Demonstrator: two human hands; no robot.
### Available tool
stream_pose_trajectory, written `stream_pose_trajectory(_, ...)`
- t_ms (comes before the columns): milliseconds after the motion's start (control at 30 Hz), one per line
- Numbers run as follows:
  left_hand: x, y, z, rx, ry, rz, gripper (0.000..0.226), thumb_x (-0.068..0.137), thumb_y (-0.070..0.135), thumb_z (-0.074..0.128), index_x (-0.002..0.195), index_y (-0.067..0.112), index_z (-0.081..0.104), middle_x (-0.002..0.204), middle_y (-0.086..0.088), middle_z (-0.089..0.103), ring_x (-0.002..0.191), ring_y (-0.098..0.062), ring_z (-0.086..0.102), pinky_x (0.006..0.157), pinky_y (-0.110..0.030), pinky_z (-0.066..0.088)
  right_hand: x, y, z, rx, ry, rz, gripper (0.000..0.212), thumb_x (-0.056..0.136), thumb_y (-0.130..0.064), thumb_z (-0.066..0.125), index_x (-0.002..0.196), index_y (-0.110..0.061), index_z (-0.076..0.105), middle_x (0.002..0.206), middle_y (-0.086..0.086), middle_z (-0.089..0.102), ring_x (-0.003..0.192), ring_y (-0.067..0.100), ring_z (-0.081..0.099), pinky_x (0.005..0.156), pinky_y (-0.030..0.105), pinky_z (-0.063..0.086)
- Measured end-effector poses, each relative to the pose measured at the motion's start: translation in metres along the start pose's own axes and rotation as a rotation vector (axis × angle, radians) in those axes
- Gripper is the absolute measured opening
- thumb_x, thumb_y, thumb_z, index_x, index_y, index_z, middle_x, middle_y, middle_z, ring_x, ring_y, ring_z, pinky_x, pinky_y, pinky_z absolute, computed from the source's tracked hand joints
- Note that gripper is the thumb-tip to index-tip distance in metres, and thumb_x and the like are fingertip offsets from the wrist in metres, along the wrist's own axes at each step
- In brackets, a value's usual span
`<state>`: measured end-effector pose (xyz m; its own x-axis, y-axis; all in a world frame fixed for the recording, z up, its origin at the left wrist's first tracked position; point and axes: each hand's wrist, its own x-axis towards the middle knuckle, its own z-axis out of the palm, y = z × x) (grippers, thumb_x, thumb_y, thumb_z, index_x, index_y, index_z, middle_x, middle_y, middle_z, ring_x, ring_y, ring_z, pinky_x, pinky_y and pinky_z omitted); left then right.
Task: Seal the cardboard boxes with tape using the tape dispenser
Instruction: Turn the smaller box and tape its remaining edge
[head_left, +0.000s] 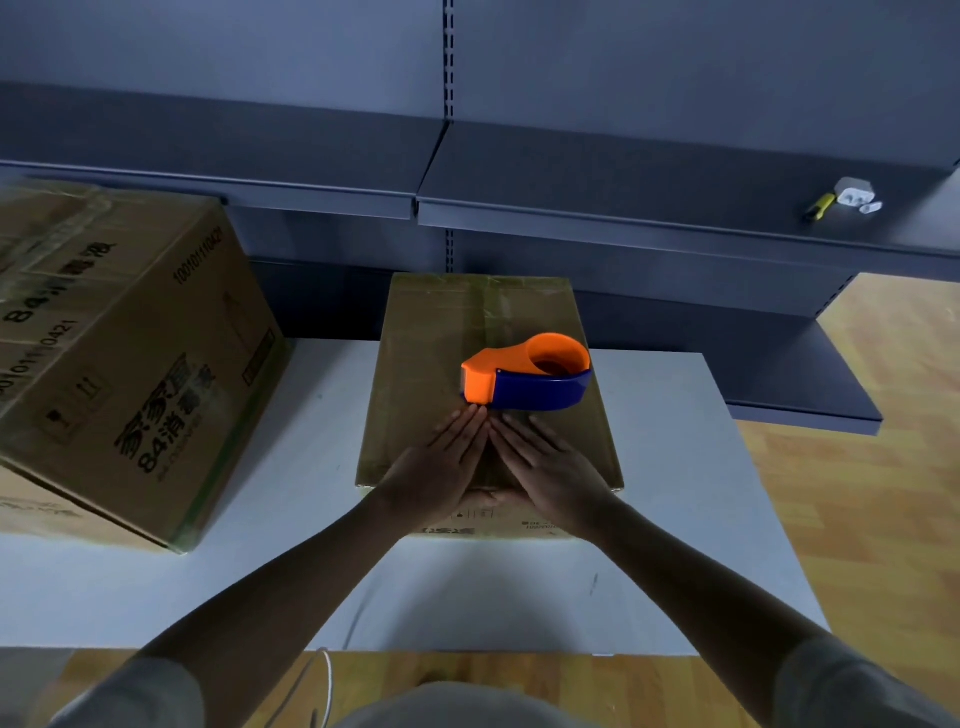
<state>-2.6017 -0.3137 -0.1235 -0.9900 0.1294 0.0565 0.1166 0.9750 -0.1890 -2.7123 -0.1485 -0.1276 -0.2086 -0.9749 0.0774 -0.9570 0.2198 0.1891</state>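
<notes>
A closed cardboard box (431, 332) lies flat in the middle of the white table (670, 467), with clear tape along its centre seam. An orange and blue tape dispenser (524, 375) rests on the box top, just beyond my fingertips. My left hand (441, 467) and my right hand (545, 465) lie flat, palms down, on the near half of the box top, fingers together and angled toward each other so the tips almost meet at the seam. Neither hand holds anything. The seam under my hands is hidden.
A larger printed cardboard box (119, 358) stands tilted on the table's left side. Grey metal shelving (623, 208) runs behind the table, with a small white and yellow item (847, 200) on the right shelf. Wooden floor (883, 493) shows to the right.
</notes>
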Motion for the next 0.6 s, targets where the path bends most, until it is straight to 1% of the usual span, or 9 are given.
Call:
stream_pose_trajectory(33,0.0,0.0,0.003,0.008,0.018,-0.006,0.072,0.093,0.041,0.004,0.129,-0.002,0.05,0.132,-0.019,0.053,0.124,-0.03,0.05,0.103,-0.039,0.034,0.001,-0.001,0.001,-0.012,0.015,0.002,0.059,0.088,-0.042,0.054,0.134,-0.005,0.049,0.138,0.012,0.05,0.13,0.024,0.044,0.108,0.039,0.036)
stream_pose_trajectory(100,0.0,0.002,0.008,0.024,0.053,0.006,0.058,0.092,0.04,0.037,0.129,-0.004,0.05,0.13,-0.021,0.054,0.122,-0.032,0.051,0.1,-0.041,0.041,0.002,-0.002,0.004,-0.028,0.035,-0.004,0.06,0.089,-0.046,0.043,0.132,-0.005,0.052,0.136,0.013,0.052,0.129,0.026,0.046,0.107,0.04,0.037)
stream_pose_trajectory(167,0.001,0.004,0.01,0.047,0.093,0.024,0.066,0.076,0.039,0.07,0.125,-0.003,0.054,0.125,-0.02,0.058,0.118,-0.031,0.055,0.097,-0.04,0.043,0.002,-0.002,0.005,-0.048,0.045,-0.012,0.06,0.089,-0.047,0.044,0.131,-0.005,0.052,0.135,0.013,0.053,0.128,0.026,0.047,0.106,0.04,0.038)
stream_pose_trajectory(200,0.0,0.004,0.009,0.049,0.109,0.032,0.07,0.07,0.04,0.075,0.123,-0.003,0.056,0.124,-0.019,0.06,0.116,-0.03,0.057,0.096,-0.039,0.042,0.002,-0.002,0.005,-0.05,0.054,-0.027,0.061,0.089,-0.047,0.045,0.132,-0.005,0.051,0.136,0.013,0.052,0.129,0.026,0.046,0.106,0.04,0.038)
stream_pose_trajectory(300,-0.007,-0.005,0.009,0.066,0.163,0.052,0.08,0.068,0.051,0.072,0.125,-0.002,0.054,0.127,-0.018,0.058,0.118,-0.028,0.055,0.099,-0.039,0.037,-0.007,0.009,0.001,-0.036,0.054,-0.098,0.064,0.092,-0.049,0.033,0.136,-0.004,0.045,0.141,0.013,0.046,0.132,0.025,0.041,0.108,0.04,0.032)
stream_pose_trajectory(367,-0.014,-0.01,0.008,0.081,0.126,0.002,0.087,0.07,0.061,0.066,0.129,-0.001,0.05,0.13,-0.018,0.055,0.122,-0.028,0.052,0.101,-0.041,0.036,-0.013,0.019,0.0,-0.029,0.042,-0.088,0.065,0.092,-0.049,0.026,0.137,-0.005,0.044,0.142,0.011,0.045,0.133,0.025,0.04,0.108,0.042,0.031)
stream_pose_trajectory(467,-0.013,0.0,0.009,0.075,0.029,-0.103,0.092,0.069,0.063,0.066,0.131,-0.002,0.047,0.134,-0.019,0.051,0.125,-0.03,0.049,0.103,-0.043,0.035,-0.014,0.021,0.003,-0.035,0.023,-0.053,0.063,0.09,-0.048,0.034,0.138,-0.008,0.044,0.143,0.01,0.044,0.134,0.028,0.038,0.108,0.046,0.033)
stream_pose_trajectory(533,-0.009,0.007,0.011,0.059,0.036,-0.146,0.09,0.066,0.057,0.073,0.129,-0.003,0.049,0.132,-0.019,0.053,0.124,-0.03,0.05,0.102,-0.043,0.038,-0.014,0.02,0.007,-0.043,0.037,-0.063,0.062,0.089,-0.047,0.041,0.137,-0.008,0.045,0.142,0.01,0.046,0.134,0.029,0.038,0.107,0.047,0.036)
stream_pose_trajectory(600,-0.008,0.009,0.012,0.015,0.058,-0.164,0.088,0.065,0.053,0.075,0.128,-0.002,0.05,0.131,-0.018,0.054,0.123,-0.029,0.051,0.101,-0.042,0.04,-0.013,0.021,0.008,-0.042,0.064,-0.083,0.058,0.09,-0.043,0.041,0.136,-0.008,0.046,0.141,0.01,0.047,0.133,0.03,0.039,0.106,0.047,0.036)
